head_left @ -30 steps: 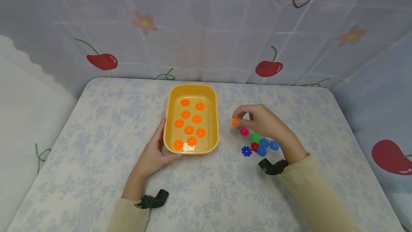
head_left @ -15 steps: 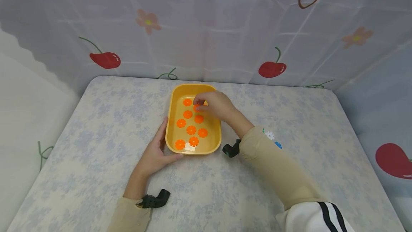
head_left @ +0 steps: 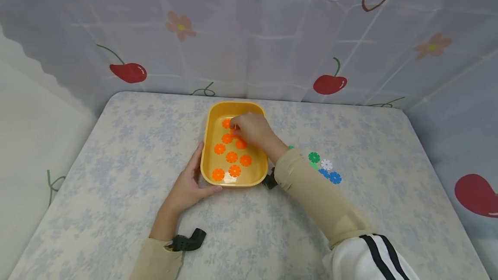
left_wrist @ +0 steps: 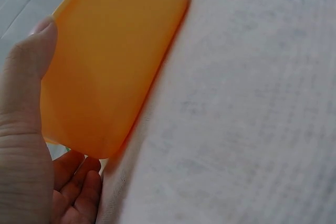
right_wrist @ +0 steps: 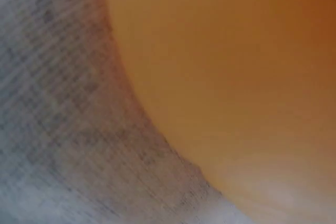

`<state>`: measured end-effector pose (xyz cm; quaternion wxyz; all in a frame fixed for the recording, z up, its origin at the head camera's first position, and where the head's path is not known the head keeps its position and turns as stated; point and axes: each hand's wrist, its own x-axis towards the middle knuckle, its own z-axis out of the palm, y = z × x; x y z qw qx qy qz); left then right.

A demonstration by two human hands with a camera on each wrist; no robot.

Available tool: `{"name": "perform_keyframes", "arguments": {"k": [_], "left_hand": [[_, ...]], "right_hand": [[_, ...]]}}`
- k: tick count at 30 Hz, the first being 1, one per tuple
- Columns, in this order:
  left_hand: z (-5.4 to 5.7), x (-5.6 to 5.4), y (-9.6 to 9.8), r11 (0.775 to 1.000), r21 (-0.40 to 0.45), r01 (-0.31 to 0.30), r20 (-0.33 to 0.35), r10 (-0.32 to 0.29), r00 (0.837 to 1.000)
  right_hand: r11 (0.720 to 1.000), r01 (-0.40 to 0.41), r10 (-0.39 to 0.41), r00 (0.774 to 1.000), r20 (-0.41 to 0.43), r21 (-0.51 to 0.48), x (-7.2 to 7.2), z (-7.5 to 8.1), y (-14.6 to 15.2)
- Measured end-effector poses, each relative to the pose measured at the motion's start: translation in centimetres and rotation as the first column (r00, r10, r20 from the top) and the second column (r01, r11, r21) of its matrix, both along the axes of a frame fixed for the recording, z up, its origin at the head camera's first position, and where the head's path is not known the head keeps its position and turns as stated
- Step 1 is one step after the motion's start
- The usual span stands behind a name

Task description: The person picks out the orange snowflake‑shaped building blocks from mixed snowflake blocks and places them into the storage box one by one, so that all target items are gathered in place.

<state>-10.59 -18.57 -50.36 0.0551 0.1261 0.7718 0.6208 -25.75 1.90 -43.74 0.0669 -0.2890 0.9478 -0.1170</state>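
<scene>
A yellow plastic tray (head_left: pixel 233 185) rests on the table, with several orange notched plastic discs (head_left: pixel 231 157) spread over its floor. My left hand (head_left: pixel 189 188) grips its near left corner, thumb at the front rim and fingers along the left side. In the left wrist view, the thumb (left_wrist: pixel 44 45) lies at the rim. Reaching over the tray's right wall, my right hand (head_left: pixel 253 131) pinches an orange disc (head_left: pixel 234 133) low over the floor, partly hidden by the fingers. Only the tray's wall (right_wrist: pixel 220 66), blurred, and tablecloth fill the right wrist view.
Right of the tray lie loose notched discs: a green one (head_left: pixel 314 157), a white one (head_left: pixel 326 164) and blue ones (head_left: pixel 335 178). The right sleeve (head_left: pixel 319 198) covers others. A printed curtain (head_left: pixel 245 33) hangs behind the patterned table (head_left: pixel 128 163).
My right hand has carried an orange disc from the loose discs on the right into the tray, then shifted slightly left and down. The left hand keeps its grip on the tray.
</scene>
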Motion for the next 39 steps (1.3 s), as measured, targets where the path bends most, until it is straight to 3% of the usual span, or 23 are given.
{"name": "perform_keyframes", "arguments": {"k": [13,16,20,24,29,33,36,39], "left_hand": [[0.3,0.0,0.3,1.0,0.002,0.005,0.002,-0.005,1.0],[0.2,0.0,0.5,1.0,0.008,0.013,-0.002,-0.013,1.0],[0.1,0.0,0.6,1.0,0.006,0.017,-0.01,-0.017,1.0],[0.3,0.1,0.7,1.0,-0.003,0.011,-0.012,-0.011,1.0],[0.3,0.2,0.6,1.0,-0.007,0.002,-0.006,-0.002,1.0],[0.2,0.3,0.5,1.0,-0.008,-0.001,-0.009,0.001,1.0],[0.2,0.3,0.5,1.0,-0.011,-0.005,-0.014,0.005,1.0],[0.2,0.3,0.4,1.0,-0.011,-0.009,-0.013,0.009,1.0]], "right_hand": [[0.998,0.007,-0.002,0.997,-0.079,0.07,0.3,-0.4,0.4],[1.0,0.025,-0.024,0.997,-0.068,0.018,0.5,-0.1,0.7],[0.988,0.079,-0.088,0.994,-0.067,-0.132,1.0,1.2,1.6],[0.937,0.148,-0.181,0.98,-0.076,-0.317,1.9,2.9,3.6],[0.84,0.198,-0.279,0.956,-0.089,-0.506,3.7,4.6,7.4],[0.762,0.203,-0.358,0.923,-0.139,-0.615,5.4,5.0,10.5],[0.732,0.227,-0.418,0.894,-0.161,-0.643,6.8,4.9,12.7],[0.732,0.276,-0.464,0.871,-0.159,-0.623,8.3,4.2,14.4]]}}
